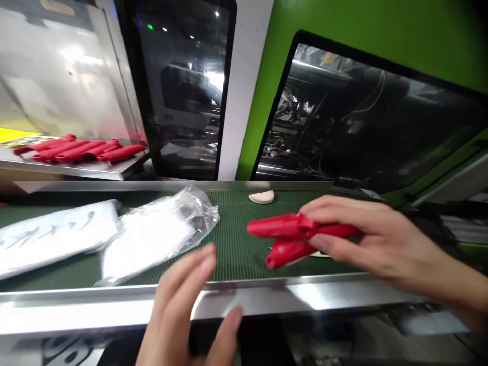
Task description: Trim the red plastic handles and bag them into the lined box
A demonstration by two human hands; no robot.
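My right hand is pinched on a red moulded plastic part, a slim tube-like shape, above the green ribbed conveyor belt. A second red part with a round hole in its end lies just under the first; whether my fingers grip it too I cannot tell. My left hand is open in front of the belt's metal front rail, thumb and fingers apart, slightly blurred. Nearest to it on the belt is a clear plastic bag with white contents.
Another white package with dark handwriting lies at the belt's left. A pale rounded piece rests by the back rail. Several red parts sit on a metal shelf at left. Behind the belt stands a green machine with a dark window.
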